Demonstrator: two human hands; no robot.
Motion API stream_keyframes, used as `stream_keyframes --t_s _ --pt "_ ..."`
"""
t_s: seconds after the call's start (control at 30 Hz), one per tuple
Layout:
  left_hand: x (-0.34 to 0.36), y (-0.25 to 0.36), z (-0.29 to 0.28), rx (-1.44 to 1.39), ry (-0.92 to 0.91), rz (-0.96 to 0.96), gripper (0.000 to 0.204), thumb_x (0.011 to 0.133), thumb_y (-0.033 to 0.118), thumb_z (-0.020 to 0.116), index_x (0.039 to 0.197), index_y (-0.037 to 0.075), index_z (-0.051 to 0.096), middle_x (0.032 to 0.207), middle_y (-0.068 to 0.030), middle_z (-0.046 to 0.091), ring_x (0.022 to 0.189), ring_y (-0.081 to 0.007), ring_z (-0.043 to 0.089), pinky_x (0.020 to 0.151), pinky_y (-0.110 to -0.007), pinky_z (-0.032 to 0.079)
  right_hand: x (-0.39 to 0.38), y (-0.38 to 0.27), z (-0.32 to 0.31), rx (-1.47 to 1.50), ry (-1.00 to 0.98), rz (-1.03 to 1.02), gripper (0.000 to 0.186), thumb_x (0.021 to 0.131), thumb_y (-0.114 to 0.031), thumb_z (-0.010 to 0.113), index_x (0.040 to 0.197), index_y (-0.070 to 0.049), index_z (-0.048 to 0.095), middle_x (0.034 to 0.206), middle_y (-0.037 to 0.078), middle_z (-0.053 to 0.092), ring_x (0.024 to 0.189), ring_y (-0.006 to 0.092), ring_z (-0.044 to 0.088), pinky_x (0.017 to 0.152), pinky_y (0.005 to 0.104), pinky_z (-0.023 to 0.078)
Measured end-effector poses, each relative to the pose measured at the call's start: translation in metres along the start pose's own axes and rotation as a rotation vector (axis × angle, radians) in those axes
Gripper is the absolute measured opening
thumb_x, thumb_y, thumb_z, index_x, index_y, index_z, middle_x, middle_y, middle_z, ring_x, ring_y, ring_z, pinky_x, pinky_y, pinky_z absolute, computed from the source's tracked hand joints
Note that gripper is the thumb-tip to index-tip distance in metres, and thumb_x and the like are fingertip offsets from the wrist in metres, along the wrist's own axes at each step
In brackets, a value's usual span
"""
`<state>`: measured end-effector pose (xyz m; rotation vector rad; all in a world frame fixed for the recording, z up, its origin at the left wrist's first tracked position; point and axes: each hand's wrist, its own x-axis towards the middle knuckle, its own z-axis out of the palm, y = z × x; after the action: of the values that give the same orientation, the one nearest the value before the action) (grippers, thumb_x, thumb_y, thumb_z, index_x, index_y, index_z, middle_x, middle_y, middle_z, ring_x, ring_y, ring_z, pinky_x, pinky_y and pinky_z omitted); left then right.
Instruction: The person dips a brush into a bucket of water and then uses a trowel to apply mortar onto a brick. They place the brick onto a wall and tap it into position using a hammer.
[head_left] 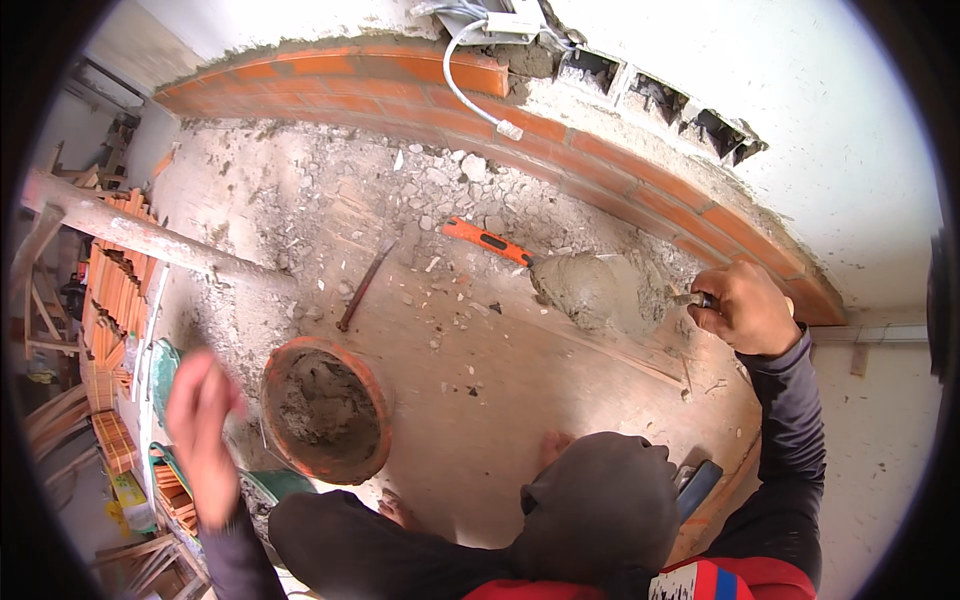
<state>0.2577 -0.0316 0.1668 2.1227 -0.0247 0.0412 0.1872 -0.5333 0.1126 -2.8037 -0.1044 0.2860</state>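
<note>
My right hand (738, 308) is closed on the dark handle of a trowel (683, 298), whose blade is at the right edge of a pile of wet grey mortar (590, 290) on the floor. My left hand (205, 420) is raised at the lower left, beside an orange bucket (376, 410) with mortar inside; motion smears its fingers. An orange spirit level (470, 230) lies just left of the mortar pile, its right end against it. A rusty bar (365, 285) lies on the floor above the bucket.
A low orange brick course (650, 195) curves along the wall, below a row of box openings (655, 100) and a hanging white cable (465, 85). Rubble (450, 180) lies along its foot. A wooden pole (160, 235) crosses the left side, near stacked bricks (120, 280).
</note>
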Motion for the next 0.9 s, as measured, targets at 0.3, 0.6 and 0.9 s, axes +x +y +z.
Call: stream_keyframes --t_s 0.3,0.6,0.9 --pt "0.162 0.035 0.231 -0.328 -0.374 0.106 0.035 0.096 0.028 0.061 0.122 0.005 0.058 0.108 -0.006 0.064 0.084 -0.0113 0.059 0.076 -0.026 0.046 -0.013 0.005 0.021 0.124 0.019 0.035 0.017 0.072 -0.013 0.072 0.085 -0.002 0.069 0.069 0.018 0.064 0.069 0.0378 0.064 0.062 0.0453 0.049" --pt "0.186 0.029 0.243 0.326 0.14 1.033 0.02 0.083 0.008 0.071 0.102 0.011 0.068 0.096 -0.0047 0.068 0.08 -0.0246 0.063 0.073 -0.033 0.049 -0.02 0.019 0.032 0.113 0.055 0.017 0.018 0.071 -0.011 0.07 0.085 -0.001 0.069 0.07 0.019 0.064 0.07 0.0392 0.063 0.064 0.0467 0.049" --pt "0.227 0.057 0.238 -0.118 0.323 1.012 0.011 0.085 0.009 0.068 0.096 0.008 0.071 0.092 -0.0057 0.068 0.08 -0.0203 0.064 0.073 -0.031 0.049 -0.009 0.016 0.031 0.152 0.002 0.063 0.015 0.071 -0.011 0.07 0.082 -0.001 0.067 0.071 0.019 0.063 0.07 0.04 0.062 0.063 0.0467 0.048"
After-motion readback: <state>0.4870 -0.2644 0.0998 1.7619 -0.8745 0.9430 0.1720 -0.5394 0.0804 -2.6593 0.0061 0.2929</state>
